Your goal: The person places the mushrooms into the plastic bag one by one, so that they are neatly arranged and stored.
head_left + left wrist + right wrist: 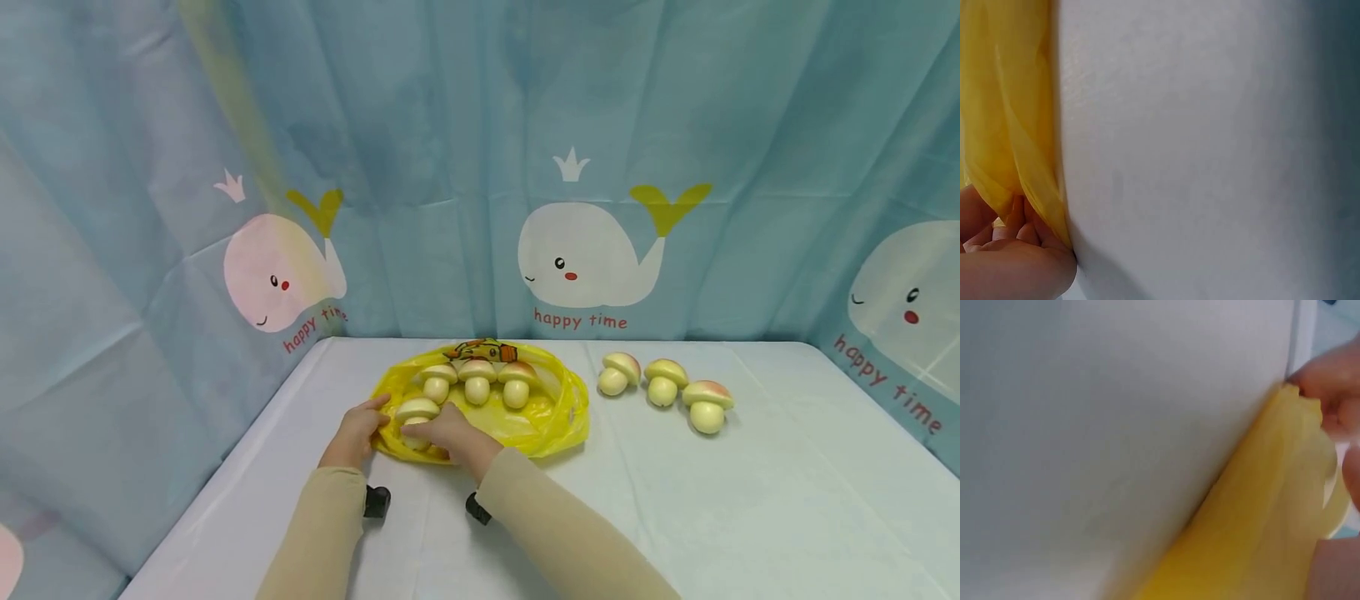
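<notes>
A yellow plastic bag (566, 433) lies spread open on the table, a cartoon print at its back edge. Along its back side stand three toy mushrooms (477, 382) with pale stems and reddish-cream caps. My left hand (356, 433) grips the bag's left edge; in the left wrist view its curled fingers (1029, 234) have the thin yellow film gathered in them. Inside the bag's front left corner, my right hand (459, 437) holds another toy mushroom (417, 407) by its stem, cap up. In the right wrist view the yellow bag wall (1229, 531) hides most of that mushroom.
To the right of the bag, three more toy mushrooms (665, 382) stand in a slanting row on the white table (750, 517). A blue curtain (435, 267) with whale prints hangs right behind the table and along its sides.
</notes>
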`<action>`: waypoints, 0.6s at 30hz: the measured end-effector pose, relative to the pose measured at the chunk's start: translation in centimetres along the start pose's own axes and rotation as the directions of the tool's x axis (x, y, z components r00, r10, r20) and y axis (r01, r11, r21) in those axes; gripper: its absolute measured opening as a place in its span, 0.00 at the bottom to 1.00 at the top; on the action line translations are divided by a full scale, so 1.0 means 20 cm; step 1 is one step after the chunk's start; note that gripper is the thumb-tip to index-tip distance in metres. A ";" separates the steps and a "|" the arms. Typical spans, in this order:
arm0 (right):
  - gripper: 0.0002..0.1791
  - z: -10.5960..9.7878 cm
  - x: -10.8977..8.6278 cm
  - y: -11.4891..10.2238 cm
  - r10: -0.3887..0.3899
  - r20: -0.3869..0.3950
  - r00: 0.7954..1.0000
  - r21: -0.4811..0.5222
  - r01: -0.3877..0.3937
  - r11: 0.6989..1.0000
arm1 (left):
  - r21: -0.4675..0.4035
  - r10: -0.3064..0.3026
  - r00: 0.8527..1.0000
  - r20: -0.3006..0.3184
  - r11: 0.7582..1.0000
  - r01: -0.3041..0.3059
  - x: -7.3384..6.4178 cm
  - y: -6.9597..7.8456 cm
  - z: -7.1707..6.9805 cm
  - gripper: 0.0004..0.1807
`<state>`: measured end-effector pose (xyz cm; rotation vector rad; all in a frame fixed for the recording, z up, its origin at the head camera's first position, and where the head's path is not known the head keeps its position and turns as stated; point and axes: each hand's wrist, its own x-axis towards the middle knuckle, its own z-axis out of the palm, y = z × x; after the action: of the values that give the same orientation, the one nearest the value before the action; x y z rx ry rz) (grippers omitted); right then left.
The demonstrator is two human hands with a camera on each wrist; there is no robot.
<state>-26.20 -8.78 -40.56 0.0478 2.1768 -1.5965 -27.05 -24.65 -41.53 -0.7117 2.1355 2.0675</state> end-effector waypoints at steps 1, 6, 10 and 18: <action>0.50 -0.01 0.00 0.00 0.004 0.013 1.000 0.007 -0.004 1.000 | -0.002 0.009 1.000 0.005 1.000 -0.008 0.00 0.00 0.00 0.30; 0.45 -0.04 0.00 0.00 0.024 0.054 0.998 0.050 -0.027 0.998 | -0.006 0.029 1.000 0.006 1.000 -0.029 0.04 -0.02 -0.02 0.30; 0.41 -0.04 0.01 0.00 0.032 0.033 0.999 0.061 -0.034 0.998 | -0.018 0.013 1.000 0.008 1.000 -0.013 0.04 -0.02 -0.01 0.30; 0.39 0.01 0.04 -0.01 0.041 -0.039 0.998 0.059 -0.039 0.997 | 0.000 0.013 1.000 0.014 1.000 -0.013 -0.01 0.00 0.00 0.30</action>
<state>-26.93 -9.16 -40.67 0.1414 2.1451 -1.6500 -26.83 -24.47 -41.37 -0.6831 2.1381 2.0722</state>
